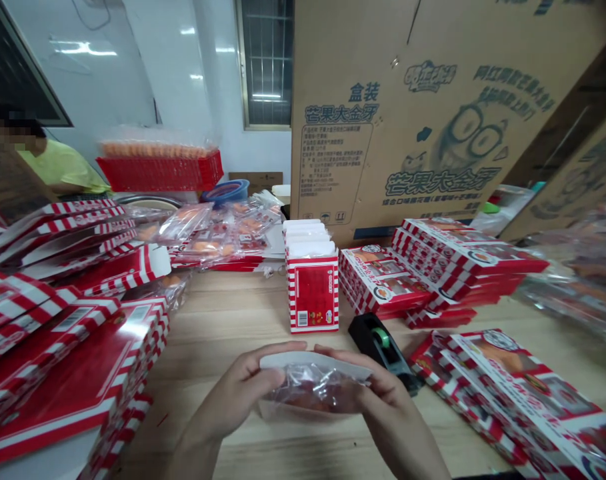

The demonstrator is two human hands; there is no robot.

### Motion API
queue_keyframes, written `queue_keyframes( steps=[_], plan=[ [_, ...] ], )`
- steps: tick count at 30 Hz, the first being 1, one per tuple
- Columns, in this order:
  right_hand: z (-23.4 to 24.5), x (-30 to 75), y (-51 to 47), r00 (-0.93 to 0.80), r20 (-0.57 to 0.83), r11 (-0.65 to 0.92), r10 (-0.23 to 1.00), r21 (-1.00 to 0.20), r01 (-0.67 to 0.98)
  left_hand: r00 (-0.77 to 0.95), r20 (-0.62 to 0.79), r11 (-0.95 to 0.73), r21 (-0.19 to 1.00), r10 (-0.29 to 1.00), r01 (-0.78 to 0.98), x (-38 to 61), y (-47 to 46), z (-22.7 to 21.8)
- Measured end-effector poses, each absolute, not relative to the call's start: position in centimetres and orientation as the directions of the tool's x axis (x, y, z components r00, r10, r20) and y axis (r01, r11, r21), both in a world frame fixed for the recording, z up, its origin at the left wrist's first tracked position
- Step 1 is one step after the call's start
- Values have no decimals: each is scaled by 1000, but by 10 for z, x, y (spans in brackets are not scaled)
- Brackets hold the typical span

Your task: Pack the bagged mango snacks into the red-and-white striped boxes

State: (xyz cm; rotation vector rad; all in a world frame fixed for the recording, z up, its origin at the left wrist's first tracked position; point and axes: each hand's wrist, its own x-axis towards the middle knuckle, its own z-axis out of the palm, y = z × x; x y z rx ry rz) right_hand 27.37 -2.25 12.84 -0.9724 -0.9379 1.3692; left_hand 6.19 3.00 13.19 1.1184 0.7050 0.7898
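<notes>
Both my hands hold one small carton [310, 360] near the front of the table, its open top turned toward me. My left hand [243, 387] grips the carton's left side, thumb at the opening. On the right side, my right hand [383, 393] closes round the carton's edge, its thumb pressing at the clear plastic bag [317, 387]. The bag sits in the carton's mouth; something reddish-brown shows dimly inside it. Just beyond stands a row of upright red-and-white striped cartons [313, 293] with white flaps up. A black tape dispenser [383, 347] with green tape lies beside my right hand.
Flattened striped cartons [73, 373] pile up at left. Filled boxes [523, 400] are stacked at right, with more boxes [453, 260] behind. Clear bags of orange items [207, 233] lie at the back left. A large brown box [383, 153] blocks the back. A person in yellow [65, 163] is at far left.
</notes>
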Motion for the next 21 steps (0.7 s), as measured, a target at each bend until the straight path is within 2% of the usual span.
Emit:
queue_keyframes(
  steps=[4,7,10,12,16,21],
  plan=[
    [129,272,-19,-24,-62,-67,998,-943,-326,607,-108,207,974,787,-95,63,35,136],
    [134,266,-20,43,-46,-35,998,-972,-234,661,-119,238,967,741,-92,67,36,139],
    [141,264,-18,49,-25,-17,999,-989,-145,653,-61,186,974,755,-125,68,41,141],
    [141,266,-16,1,-23,-23,1000,-990,-142,632,-41,154,980,774,-124,69,45,141],
    [128,272,-15,-28,-39,-44,999,-973,-227,620,-37,163,975,783,-149,67,47,137],
    [115,277,-17,52,54,71,997,-904,-421,592,70,84,970,803,-228,64,43,137]
  ],
)
